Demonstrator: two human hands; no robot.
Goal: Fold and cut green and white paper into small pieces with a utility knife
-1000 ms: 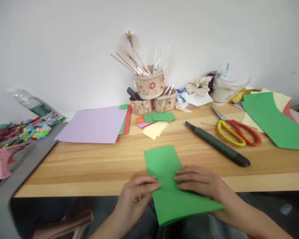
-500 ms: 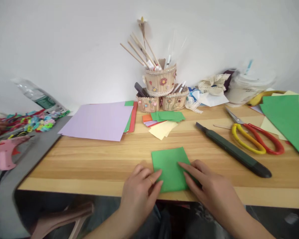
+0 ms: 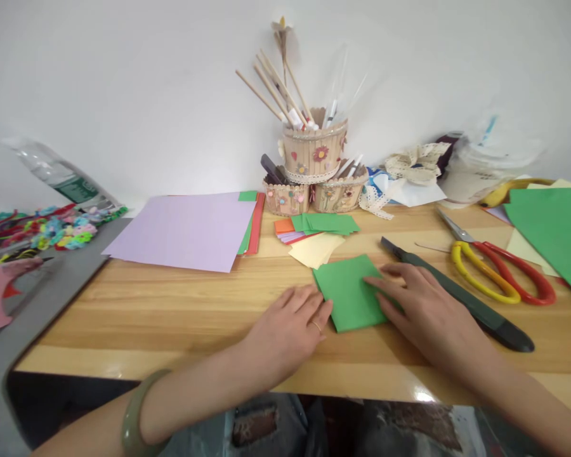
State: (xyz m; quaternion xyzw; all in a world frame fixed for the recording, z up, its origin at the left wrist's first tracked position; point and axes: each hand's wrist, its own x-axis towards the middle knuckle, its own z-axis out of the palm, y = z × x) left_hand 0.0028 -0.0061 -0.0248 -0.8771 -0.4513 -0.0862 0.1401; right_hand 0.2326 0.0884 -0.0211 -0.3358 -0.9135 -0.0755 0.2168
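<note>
A folded square of green paper [image 3: 352, 292] lies flat on the wooden table, turned slightly askew. My left hand [image 3: 292, 324], a ring on one finger, rests palm down at the paper's left edge with its fingers laid out. From the right, my right hand [image 3: 416, 301] reaches over the paper's right edge; its fingers are stretched out and their tips touch the top. Neither hand is wrapped around anything. Just beyond the paper lie small slips of cream paper [image 3: 314, 251] and green paper [image 3: 330, 222]. A dark-handled cutter [image 3: 480, 314] lies beside and partly behind my right hand.
Scissors [image 3: 504, 266] with yellow and red handles lie on the right, near green sheets [image 3: 552, 228]. Lilac paper [image 3: 185, 231] tops a stack on the left. Decorated pots [image 3: 314, 152] of sticks and pens stand by the wall. A pink glue gun [image 3: 0, 289] is far left.
The green paper has slid away from the table's front edge, slightly right, and turned a little. Both hands have moved forward with it. The camera view has shifted slightly.
</note>
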